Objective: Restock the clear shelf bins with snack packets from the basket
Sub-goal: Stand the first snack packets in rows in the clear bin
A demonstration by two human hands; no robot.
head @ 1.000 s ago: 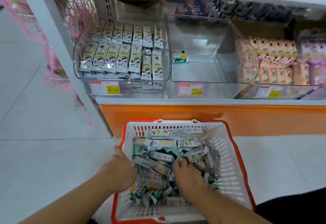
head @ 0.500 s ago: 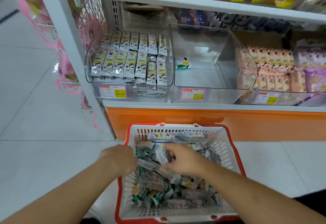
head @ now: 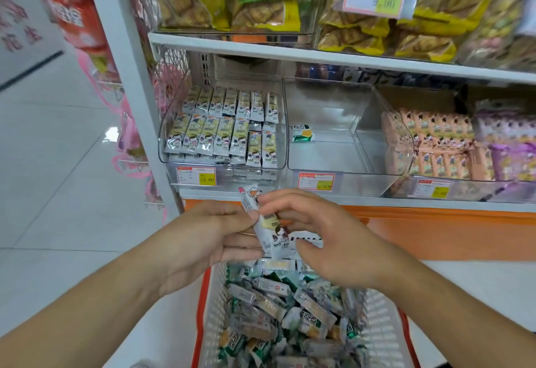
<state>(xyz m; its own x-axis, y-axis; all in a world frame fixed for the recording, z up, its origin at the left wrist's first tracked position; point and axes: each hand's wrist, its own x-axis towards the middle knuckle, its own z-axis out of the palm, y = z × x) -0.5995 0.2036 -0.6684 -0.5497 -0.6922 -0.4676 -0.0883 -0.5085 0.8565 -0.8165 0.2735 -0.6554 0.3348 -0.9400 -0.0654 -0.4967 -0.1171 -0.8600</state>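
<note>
While both hands point(head: 275, 231) pinch one packet point(head: 268, 227), the basket point(head: 210, 304) brims with snacks.

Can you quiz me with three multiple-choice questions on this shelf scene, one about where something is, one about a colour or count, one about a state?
1. Where is the held packet?
A. lying in the middle bin
B. above the basket, between both hands
C. on the floor

2. What colour is the basket rim?
A. blue
B. green
C. orange-red

3. How full is the middle bin?
A. nearly empty, one packet inside
B. packed in rows
C. heaped over the rim

Answers:
1 B: the left hand and the right hand both pinch it with their fingers, over the basket.
2 C: the rim shows orange-red around white mesh walls.
3 A: only a single green packet lies in it, while the left bin holds neat rows.
</note>
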